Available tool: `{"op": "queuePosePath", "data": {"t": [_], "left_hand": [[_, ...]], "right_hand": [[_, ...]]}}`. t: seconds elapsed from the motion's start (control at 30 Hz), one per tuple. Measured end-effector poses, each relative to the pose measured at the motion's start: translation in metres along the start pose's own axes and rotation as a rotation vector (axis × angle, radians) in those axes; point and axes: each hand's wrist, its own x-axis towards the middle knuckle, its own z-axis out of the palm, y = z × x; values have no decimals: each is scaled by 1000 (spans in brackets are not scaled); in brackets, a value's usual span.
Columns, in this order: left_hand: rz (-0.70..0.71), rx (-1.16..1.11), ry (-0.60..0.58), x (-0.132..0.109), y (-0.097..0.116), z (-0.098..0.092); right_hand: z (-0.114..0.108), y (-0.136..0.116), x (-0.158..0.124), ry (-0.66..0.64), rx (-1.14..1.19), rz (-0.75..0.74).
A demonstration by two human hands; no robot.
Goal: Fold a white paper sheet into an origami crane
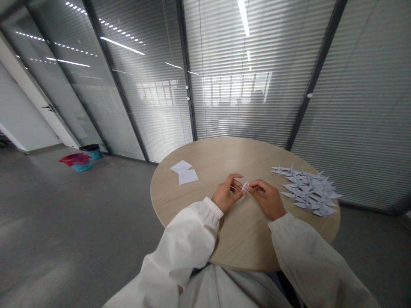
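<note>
Paper crane (244, 187) pinched between left hand (226, 194) and right hand (266, 199), red bag (75, 159) bunched inside blue basket (81, 167) well apart

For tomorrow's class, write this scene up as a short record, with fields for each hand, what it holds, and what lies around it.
left hand: pinching a small folded white paper at its fingertips
right hand: pinching the same paper from the other side
surface: round pale wooden table
left of hands: two white paper squares, overlapping
right of hands: pile of folded paper cranes
floor: blue basket with red cloth
</note>
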Motion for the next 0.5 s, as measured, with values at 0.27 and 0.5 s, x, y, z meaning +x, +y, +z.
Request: {"op": "queuePosePath", "data": {"t": [0.27,0.5], "left_hand": [[-61,-15,28,1,-3,-1],[-65,12,6,0,-3,-1]], "right_hand": [[3,0,0,-11,25,-30],[2,0,0,-14,6,-49]]}}
